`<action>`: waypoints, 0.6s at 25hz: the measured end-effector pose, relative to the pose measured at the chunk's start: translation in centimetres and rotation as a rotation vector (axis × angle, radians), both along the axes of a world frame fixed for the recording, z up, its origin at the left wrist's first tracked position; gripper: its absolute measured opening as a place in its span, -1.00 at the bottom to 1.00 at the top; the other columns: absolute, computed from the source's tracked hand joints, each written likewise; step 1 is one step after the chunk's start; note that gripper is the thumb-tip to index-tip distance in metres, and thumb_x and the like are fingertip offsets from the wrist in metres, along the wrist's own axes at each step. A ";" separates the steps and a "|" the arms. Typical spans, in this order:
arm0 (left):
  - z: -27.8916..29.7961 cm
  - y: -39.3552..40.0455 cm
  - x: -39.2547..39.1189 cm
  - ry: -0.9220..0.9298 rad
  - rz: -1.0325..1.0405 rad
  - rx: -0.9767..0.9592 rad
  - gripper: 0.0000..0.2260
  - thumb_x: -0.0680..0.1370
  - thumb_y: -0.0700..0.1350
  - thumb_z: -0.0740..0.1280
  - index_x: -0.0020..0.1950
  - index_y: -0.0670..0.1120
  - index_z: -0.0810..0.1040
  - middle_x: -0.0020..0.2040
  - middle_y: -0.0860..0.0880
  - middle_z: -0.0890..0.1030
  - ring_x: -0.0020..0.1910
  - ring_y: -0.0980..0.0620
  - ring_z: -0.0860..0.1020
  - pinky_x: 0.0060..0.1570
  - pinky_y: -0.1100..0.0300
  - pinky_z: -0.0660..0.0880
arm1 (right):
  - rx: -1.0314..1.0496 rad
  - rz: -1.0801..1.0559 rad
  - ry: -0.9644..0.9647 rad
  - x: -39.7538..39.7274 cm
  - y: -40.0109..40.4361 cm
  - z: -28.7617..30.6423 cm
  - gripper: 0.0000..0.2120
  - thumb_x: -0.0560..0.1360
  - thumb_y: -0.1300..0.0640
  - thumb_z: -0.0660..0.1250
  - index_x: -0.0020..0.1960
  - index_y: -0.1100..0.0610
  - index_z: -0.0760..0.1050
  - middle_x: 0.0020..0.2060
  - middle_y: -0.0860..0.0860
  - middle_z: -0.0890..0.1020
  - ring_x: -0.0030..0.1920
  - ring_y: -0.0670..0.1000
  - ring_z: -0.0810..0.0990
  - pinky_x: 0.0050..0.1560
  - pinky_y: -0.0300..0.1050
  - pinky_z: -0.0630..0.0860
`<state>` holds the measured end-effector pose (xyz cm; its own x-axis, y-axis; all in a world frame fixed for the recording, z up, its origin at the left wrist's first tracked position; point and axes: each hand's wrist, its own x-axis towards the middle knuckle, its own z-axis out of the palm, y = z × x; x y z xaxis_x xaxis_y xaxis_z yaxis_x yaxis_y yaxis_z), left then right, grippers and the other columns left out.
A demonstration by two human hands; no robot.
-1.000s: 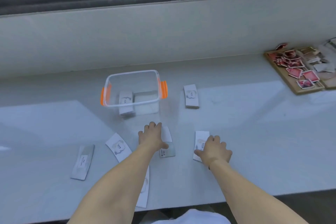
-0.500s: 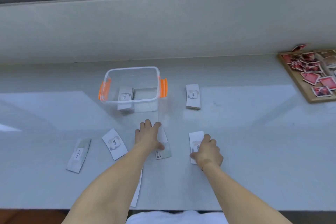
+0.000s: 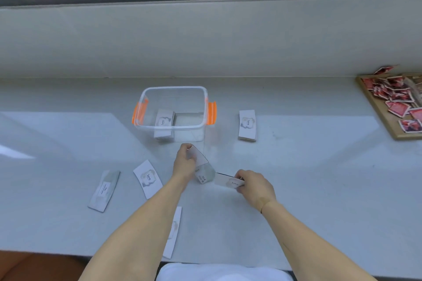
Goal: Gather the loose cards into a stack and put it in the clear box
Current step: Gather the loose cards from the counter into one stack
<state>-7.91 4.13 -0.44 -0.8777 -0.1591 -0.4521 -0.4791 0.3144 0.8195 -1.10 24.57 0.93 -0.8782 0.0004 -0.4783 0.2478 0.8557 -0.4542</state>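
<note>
The clear box [image 3: 146,98] with orange clips stands at the centre of the white counter, and a card stack [image 3: 164,118] lies inside it. Just in front of the box, my left hand [image 3: 183,163] lifts a white card [image 3: 199,158] off the counter. My right hand [image 3: 254,186] holds another white card [image 3: 228,181] by its right end, raised beside a card [image 3: 206,175] that lies flat between the hands. Loose cards lie at the left [image 3: 104,190], [image 3: 148,178] and under my left forearm [image 3: 173,232]. A second card stack [image 3: 247,124] sits to the right of the box.
A wooden tray [image 3: 388,121] with several red picture cards sits at the far right of the counter. A wall and window frame rise behind the counter. The counter's front edge runs close to my body.
Both hands lay flat on cards before. Now each hand has lifted a card off the counter, and my right hand has carried its card left towards the centre.
</note>
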 end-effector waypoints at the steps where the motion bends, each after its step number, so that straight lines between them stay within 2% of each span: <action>1: 0.3 0.6 0.2 -0.003 -0.006 0.053 -0.75 0.56 -0.30 0.13 0.06 0.04 0.42 0.07 -0.01 0.54 -0.13 0.00 0.48 -0.25 0.18 0.38 | 0.007 0.001 0.019 -0.2 -0.2 0.1 -0.75 0.45 0.24 0.25 0.08 -0.01 0.45 -0.03 0.02 0.61 -0.06 0.10 0.55 -0.16 -0.03 0.49; 4: 0.6 2.7 1.8 -0.034 -0.060 0.191 -0.77 0.50 -0.34 0.16 -0.06 -0.01 0.41 -0.15 0.03 0.53 -0.18 0.02 0.45 -0.18 0.15 0.34 | -0.002 -0.009 0.092 -0.5 -0.6 0.1 -0.58 0.44 0.24 0.26 0.23 -0.05 0.28 -0.07 0.05 0.60 -0.13 0.13 0.57 -0.20 0.02 0.52; 6: 0.6 3.6 2.9 -0.103 -0.065 0.270 -0.84 0.50 -0.29 0.18 -0.11 -0.02 0.39 -0.24 0.08 0.53 -0.21 0.05 0.46 -0.20 0.17 0.31 | -0.008 -0.005 0.106 -0.6 -0.8 0.1 -0.50 0.45 0.20 0.28 0.32 -0.10 0.25 0.01 0.03 0.54 -0.09 0.12 0.56 -0.19 0.00 0.52; 8: 0.2 3.9 3.9 -0.160 -0.044 0.332 -0.95 0.47 -0.14 0.22 -0.15 -0.01 0.37 -0.21 0.03 0.49 -0.19 0.03 0.46 -0.19 0.15 0.31 | 0.019 0.000 0.117 -0.4 -0.9 -0.2 -0.61 0.47 0.12 0.29 0.27 -0.09 0.37 0.06 0.00 0.48 -0.01 0.09 0.51 -0.18 -0.04 0.50; 9: -0.1 4.0 4.2 -0.175 -0.039 0.347 -0.92 0.44 -0.04 0.24 -0.15 -0.01 0.36 -0.18 0.00 0.49 -0.17 0.01 0.46 -0.16 0.13 0.32 | 0.059 0.014 0.121 -0.3 -1.0 -0.4 -0.70 0.48 0.08 0.27 0.21 -0.07 0.43 0.06 -0.01 0.49 0.02 0.09 0.48 -0.15 -0.05 0.47; 12: -0.6 4.1 4.9 -0.130 -0.092 0.230 -0.73 0.42 0.19 0.28 -0.16 0.01 0.38 -0.17 0.02 0.50 -0.14 0.01 0.47 -0.09 0.11 0.33 | 0.233 0.112 0.162 -0.1 -1.6 -1.1 -0.80 0.53 0.00 0.20 0.13 -0.01 0.46 0.03 -0.01 0.57 0.09 0.11 0.40 -0.07 0.00 0.33; 15: -1.3 4.0 5.2 -0.056 -0.179 0.021 -0.79 0.41 0.19 0.31 -0.20 0.08 0.40 -0.16 0.04 0.54 -0.13 -0.03 0.49 -0.10 0.08 0.39 | 0.304 0.164 0.225 0.5 -2.2 -1.9 -0.82 0.57 0.00 0.18 0.15 0.01 0.40 0.03 -0.02 0.55 0.10 0.12 0.39 -0.06 -0.01 0.26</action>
<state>-2.72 8.08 -1.72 -0.8646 0.0073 -0.5024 -0.4619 0.3817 0.8006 -0.57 22.41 -1.01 -0.9610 -0.0370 -0.2740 0.0198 0.9792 -0.2019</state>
